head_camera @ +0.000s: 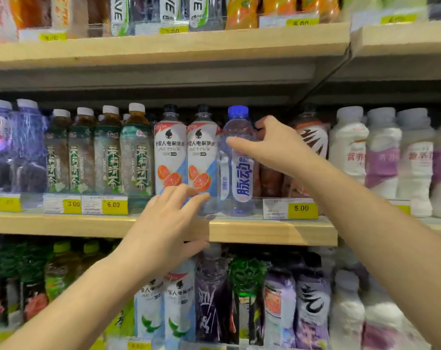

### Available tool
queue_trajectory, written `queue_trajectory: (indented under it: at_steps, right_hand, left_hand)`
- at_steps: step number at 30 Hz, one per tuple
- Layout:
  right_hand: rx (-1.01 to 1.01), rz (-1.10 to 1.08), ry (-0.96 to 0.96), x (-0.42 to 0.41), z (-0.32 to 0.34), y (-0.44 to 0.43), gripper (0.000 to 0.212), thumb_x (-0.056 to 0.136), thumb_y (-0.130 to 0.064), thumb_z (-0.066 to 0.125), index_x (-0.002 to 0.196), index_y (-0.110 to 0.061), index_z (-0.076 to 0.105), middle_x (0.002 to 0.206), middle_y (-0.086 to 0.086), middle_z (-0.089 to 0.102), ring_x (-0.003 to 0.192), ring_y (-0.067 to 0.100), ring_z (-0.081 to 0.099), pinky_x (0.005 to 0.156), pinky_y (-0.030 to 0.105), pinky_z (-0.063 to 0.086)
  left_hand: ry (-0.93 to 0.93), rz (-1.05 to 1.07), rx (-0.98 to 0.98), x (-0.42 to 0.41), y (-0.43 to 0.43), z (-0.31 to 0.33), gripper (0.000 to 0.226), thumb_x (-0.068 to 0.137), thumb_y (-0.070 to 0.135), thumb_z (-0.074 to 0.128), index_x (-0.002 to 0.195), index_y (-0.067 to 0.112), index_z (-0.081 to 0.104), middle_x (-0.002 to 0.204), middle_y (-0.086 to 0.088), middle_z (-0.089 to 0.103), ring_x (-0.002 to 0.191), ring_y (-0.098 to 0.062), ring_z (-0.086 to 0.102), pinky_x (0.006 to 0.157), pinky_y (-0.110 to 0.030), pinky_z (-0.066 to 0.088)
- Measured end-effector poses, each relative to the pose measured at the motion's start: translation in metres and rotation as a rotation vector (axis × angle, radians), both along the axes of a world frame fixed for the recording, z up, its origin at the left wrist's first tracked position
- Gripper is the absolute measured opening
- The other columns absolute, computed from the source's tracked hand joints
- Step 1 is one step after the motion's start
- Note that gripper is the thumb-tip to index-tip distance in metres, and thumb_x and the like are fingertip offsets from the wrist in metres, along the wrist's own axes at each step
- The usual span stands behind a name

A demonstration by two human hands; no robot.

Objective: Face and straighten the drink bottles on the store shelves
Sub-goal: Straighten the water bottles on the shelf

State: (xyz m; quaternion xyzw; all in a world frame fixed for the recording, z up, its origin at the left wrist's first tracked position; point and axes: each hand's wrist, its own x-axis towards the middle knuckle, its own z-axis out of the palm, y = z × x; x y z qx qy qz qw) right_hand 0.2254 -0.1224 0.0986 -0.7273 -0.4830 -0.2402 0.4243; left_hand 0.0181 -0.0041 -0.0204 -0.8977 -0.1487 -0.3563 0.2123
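**Desk:** Where is the bottle, and who has it?

**Photographer:** The blue-capped bottle (237, 160) stands at the middle shelf (272, 232) front. The right hand (275, 145) curls round its shoulder, thumb across the front; the left hand (169, 223) hovers spread, holding nothing.

**Desk:** Handling?

**Photographer:** Likely full, heavy and slick; thin walls give, so grip the waist.

Wood shelf (272, 232) w/ upright drink bottles (136, 152)
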Motion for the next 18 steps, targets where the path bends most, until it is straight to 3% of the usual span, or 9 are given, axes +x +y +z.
queue_trajectory:
  at_steps: [3, 8, 15, 18]
  right_hand:
    - [-0.038, 0.046, 0.054, -0.003, -0.002, 0.005, 0.071, 0.077, -0.071, 0.072, 0.123, -0.02, 0.052, 0.11, -0.003, 0.06, 0.089, 0.012, 0.056, 0.058, 0.024, 0.04]
    - [-0.036, 0.047, 0.064, -0.004, -0.004, 0.011, 0.074, 0.077, -0.069, 0.074, 0.128, -0.019, 0.053, 0.112, -0.002, 0.061, 0.093, 0.014, 0.06, 0.055, 0.022, 0.041]
    - [-0.091, -0.001, 0.102, -0.001, -0.01, 0.017, 0.084, 0.064, -0.081, 0.075, 0.119, -0.021, 0.053, 0.097, -0.008, 0.06, 0.077, 0.001, 0.054, 0.051, 0.021, 0.041]
    - [-0.05, -0.006, 0.107, -0.002, -0.012, 0.017, 0.09, 0.064, -0.078, 0.076, 0.126, -0.016, 0.054, 0.106, -0.002, 0.063, 0.078, 0.001, 0.054, 0.051, 0.022, 0.04]
  left_hand:
    - [0.008, 0.002, -0.003, 0.001, -0.001, 0.0, 0.091, 0.076, 0.063, 0.068, 0.15, 0.027, 0.031, 0.136, 0.006, 0.036, 0.128, -0.02, 0.036, 0.103, -0.039, 0.041]
    - [-0.013, -0.007, -0.007, 0.002, 0.0, -0.002, 0.089, 0.077, 0.061, 0.069, 0.149, 0.027, 0.03, 0.135, 0.006, 0.037, 0.127, -0.02, 0.037, 0.104, -0.04, 0.04]
    - [-0.025, -0.02, 0.01, 0.001, 0.001, -0.004, 0.088, 0.079, 0.06, 0.067, 0.15, 0.028, 0.027, 0.135, 0.007, 0.035, 0.126, -0.019, 0.036, 0.105, -0.038, 0.039]
    - [-0.032, -0.035, -0.003, 0.001, 0.0, -0.005, 0.088, 0.079, 0.058, 0.068, 0.15, 0.027, 0.027, 0.136, 0.005, 0.035, 0.126, -0.019, 0.035, 0.105, -0.037, 0.04]
